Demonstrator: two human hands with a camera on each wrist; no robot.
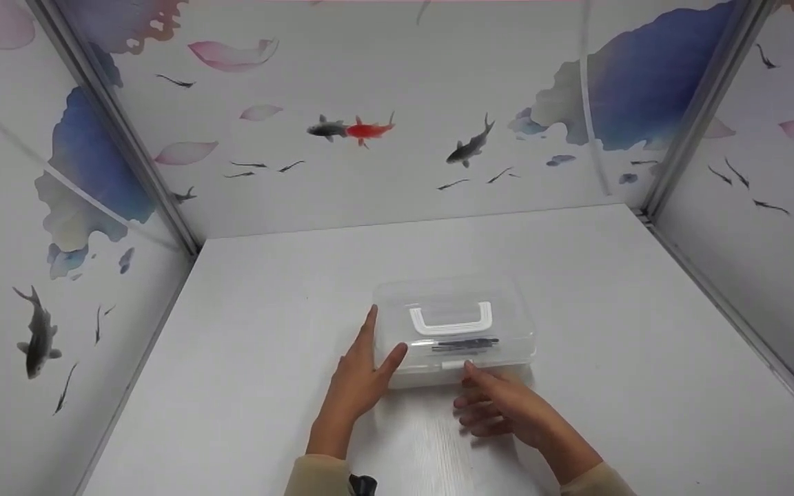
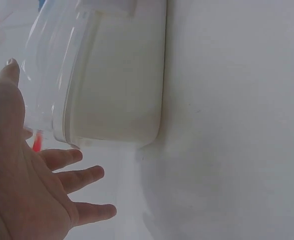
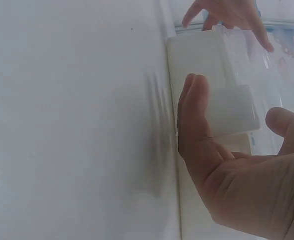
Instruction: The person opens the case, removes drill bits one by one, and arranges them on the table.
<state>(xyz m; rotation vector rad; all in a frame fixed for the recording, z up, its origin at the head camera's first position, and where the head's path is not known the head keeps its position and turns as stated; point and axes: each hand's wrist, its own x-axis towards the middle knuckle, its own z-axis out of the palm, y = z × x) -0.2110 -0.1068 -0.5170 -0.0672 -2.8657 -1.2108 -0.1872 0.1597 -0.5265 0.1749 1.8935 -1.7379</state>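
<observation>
- A clear-lidded plastic box (image 2: 119, 80) with a whitish base sits between the two hands' fingers, its lid (image 1: 514, 324) down.
- Just beyond the right thumb, at the middle of the front edge, is a pale latch (image 3: 231, 110).
- Farther past that thumb, a white handle (image 1: 452, 329) lies on the lid. Dark, slim, pen-like items (image 1: 473, 344) show between handle and thumb (from here I can't tell whether under the lid or on it).
- The left hand (image 1: 359, 382) is at the box's left side, fingers spread apart and clamped on nothing, thumb over the near corner of the lid.
- The right hand (image 1: 507, 406) is at the front, thumb tip by the latch, fingers loosely bent and apart from the thumb; whether they touch the box, I cannot tell.
- Behind the fingers come beige sleeves (image 1: 318, 475).
- Under and around the fingers spreads a white table (image 1: 266, 331).
- Well beyond the fingertips, a pale wall (image 1: 383, 200) shows painted fish, one red (image 1: 369, 129).
</observation>
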